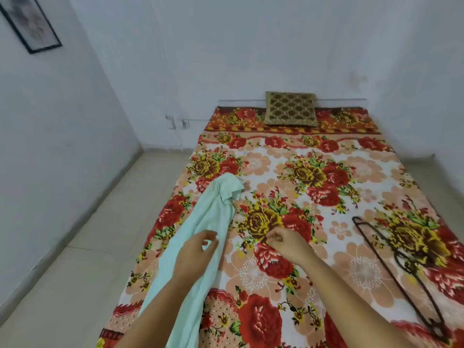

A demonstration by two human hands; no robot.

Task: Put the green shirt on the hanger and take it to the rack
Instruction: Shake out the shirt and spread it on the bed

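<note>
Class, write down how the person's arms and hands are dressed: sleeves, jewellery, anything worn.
The left forearm and right forearm are bare to the picture's lower edge; no sleeve shows. The left hand and right hand wear no gloves; no ring, watch or bracelet is visible.

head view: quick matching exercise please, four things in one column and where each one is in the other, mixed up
Things
1. shirt
2. hanger
3. cushion
4. picture

Places
a. on the left wall
b. right side of the bed
c. far end of the bed
d. left side of the bed

Pairs: 1-d, 2-b, 3-c, 4-a
</note>
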